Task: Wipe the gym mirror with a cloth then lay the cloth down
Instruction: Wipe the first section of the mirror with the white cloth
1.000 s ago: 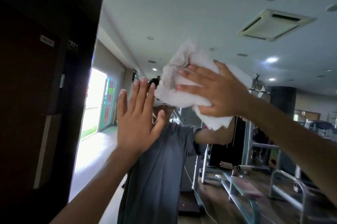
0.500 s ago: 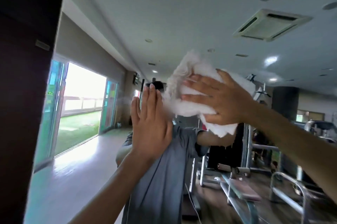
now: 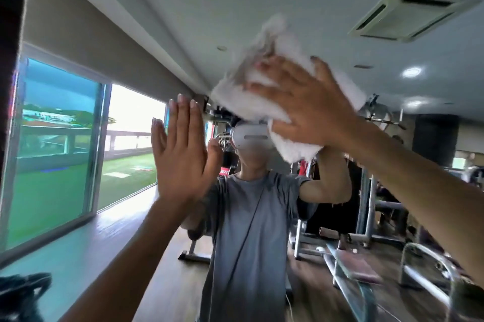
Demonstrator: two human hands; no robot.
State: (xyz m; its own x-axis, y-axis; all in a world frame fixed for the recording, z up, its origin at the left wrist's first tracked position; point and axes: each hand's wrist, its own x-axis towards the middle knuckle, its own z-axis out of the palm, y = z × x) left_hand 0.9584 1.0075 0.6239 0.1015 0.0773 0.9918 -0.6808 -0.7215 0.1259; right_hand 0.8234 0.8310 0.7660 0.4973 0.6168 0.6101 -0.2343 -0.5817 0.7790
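Wiping step. The right hand [image 3: 301,101], fingers spread and straight, presses a crumpled white terry cloth [image 3: 243,104] beneath them onto the large wall mirror glass [image 3: 183,20]. The left hand [image 3: 180,154], fingers straight and together, lies beside the cloth, apparently braced on the glass. Judgement: keep pressure even, overlap strokes, and keep fingertips on the cloth.

You see the cloth [image 3: 241,101] smeared by motion blur; left of the cloth, the window [image 3: 131,117] blows out white and pours in daylight; right of it a ceiling lamp [image 3: 411,72] glares; below it the bench [image 3: 361,269] is soft; far left, straight lines bow.
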